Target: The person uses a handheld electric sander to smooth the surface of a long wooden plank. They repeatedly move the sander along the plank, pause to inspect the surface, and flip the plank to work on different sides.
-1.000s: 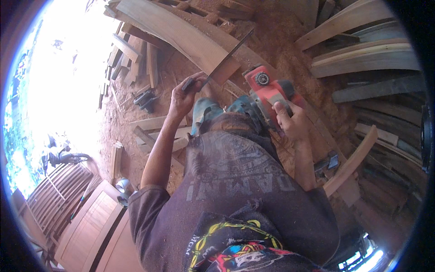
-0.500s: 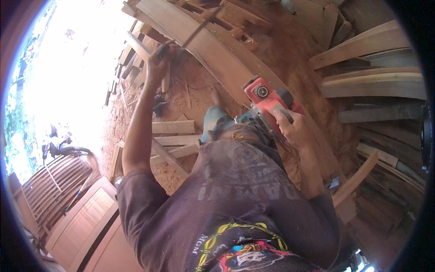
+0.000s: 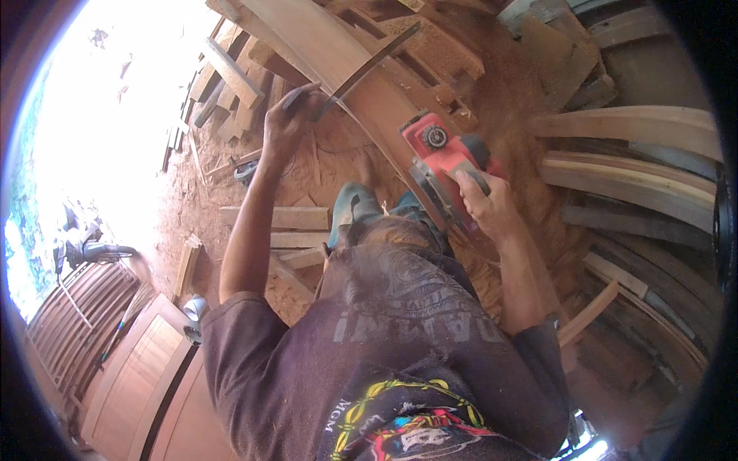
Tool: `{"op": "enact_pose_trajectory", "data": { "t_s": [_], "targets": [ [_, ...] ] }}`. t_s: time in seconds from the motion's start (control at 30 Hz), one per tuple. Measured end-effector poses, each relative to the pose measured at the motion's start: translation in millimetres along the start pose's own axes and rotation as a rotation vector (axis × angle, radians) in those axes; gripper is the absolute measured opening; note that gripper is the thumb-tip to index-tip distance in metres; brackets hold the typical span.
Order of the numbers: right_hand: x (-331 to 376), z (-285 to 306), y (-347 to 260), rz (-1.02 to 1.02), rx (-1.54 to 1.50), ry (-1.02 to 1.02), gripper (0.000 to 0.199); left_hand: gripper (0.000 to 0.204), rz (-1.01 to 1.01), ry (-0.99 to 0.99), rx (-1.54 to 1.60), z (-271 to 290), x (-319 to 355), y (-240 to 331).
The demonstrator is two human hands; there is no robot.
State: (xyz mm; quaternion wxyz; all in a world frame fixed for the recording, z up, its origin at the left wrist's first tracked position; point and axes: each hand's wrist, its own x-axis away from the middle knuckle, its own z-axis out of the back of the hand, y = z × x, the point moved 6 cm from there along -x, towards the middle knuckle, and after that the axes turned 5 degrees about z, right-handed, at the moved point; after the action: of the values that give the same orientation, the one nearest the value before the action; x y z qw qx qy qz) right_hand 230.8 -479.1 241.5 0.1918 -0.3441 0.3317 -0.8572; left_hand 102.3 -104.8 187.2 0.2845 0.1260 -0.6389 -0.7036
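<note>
My right hand (image 3: 490, 201) is wrapped round the grip of a red electric planer (image 3: 437, 147) with a round dark knob on top. The planer rests on a long, curved wooden board (image 3: 338, 54), close to me. Farther up that board, at its left edge, my left hand (image 3: 288, 121) holds one end of a long, thin dark strip (image 3: 377, 58), like a ruler's blade. The strip reaches slantwise across the board. Exactly how the left fingers close on it is hard to see.
Offcuts (image 3: 234, 73) lie heaped beyond my left hand, and wooden strips (image 3: 288, 219) lie on the dusty ground near my legs. Curved planks (image 3: 630, 123) are stacked at the right. At the lower left are panelled wooden doors (image 3: 134, 369) and a motorbike (image 3: 92, 242).
My left hand has shifted slightly right and nearer with the thin strip, which now shows more sharply. The planer stays in my right hand, and the view has turned a little.
</note>
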Motion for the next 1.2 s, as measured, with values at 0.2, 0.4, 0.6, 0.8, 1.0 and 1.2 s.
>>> {"op": "enact_pose_trajectory", "data": {
  "t_s": [0.2, 0.4, 0.6, 0.8, 1.0, 1.2],
  "targets": [
    [-94, -16, -97, 0.261, -0.177, 0.063, 0.052, 0.038, 0.053, 0.34, 0.205, 79, 56, -8],
    [-278, -78, -207, 0.506, -0.205, 0.024, 0.055, 0.043, 0.002, 0.371, 0.069, 145, 11, -15],
    [-236, -82, -154, 0.393, -0.101, 0.008, 0.046, 0.038, -0.08, 0.175, -0.138, 159, -111, -18],
    [-78, -31, -38, -0.044, 0.018, -0.067, 0.057, 0.034, -0.11, -0.033, -0.141, 141, -188, -28],
    [-86, -31, -49, -0.042, -0.044, -0.042, 0.049, 0.035, -0.033, 0.002, -0.175, 147, -185, -21],
    [-199, -72, -139, 0.241, -0.211, 0.02, 0.052, 0.041, 0.05, 0.322, 0.014, 179, -81, -45]
  ]
}}
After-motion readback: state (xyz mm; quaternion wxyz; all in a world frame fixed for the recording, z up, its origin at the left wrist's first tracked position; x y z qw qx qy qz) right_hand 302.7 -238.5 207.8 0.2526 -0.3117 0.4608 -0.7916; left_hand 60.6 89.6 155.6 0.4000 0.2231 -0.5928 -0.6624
